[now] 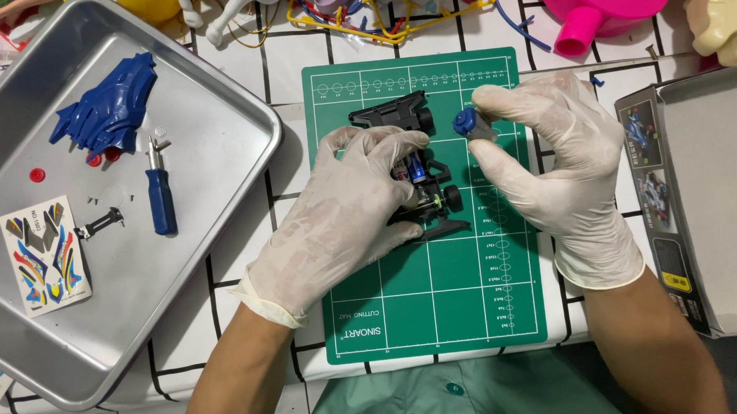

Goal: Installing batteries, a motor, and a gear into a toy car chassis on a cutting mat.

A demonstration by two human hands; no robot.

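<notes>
Right hand [559,172], gloved, has its grip pinched together on a small blue and grey part [470,124], thumb and forefinger meeting around it, held just above the upper right of the green cutting mat [437,311]. Left hand [348,212], also gloved, has its grip clamped on the black toy car chassis [420,160], fingers curled over its left side; I can see a small blue motor at the fingertips. The chassis rests on the mat, near its upper middle, and the blue part sits just beside the chassis, to its right, apart from it. The mat lies on a white table [282,71] with black grid lines. Left of the mat I note a metal tray [220,155] holding a blue car body shell [108,110], a blue-handled screwdriver [160,194], a sticker sheet [43,255], a small black bracket [99,223] and a few loose screws. At right, an open cardboard box [703,203]. Along the far edge, a pink plastic toy [598,7] and coloured wire pieces [386,14].
</notes>
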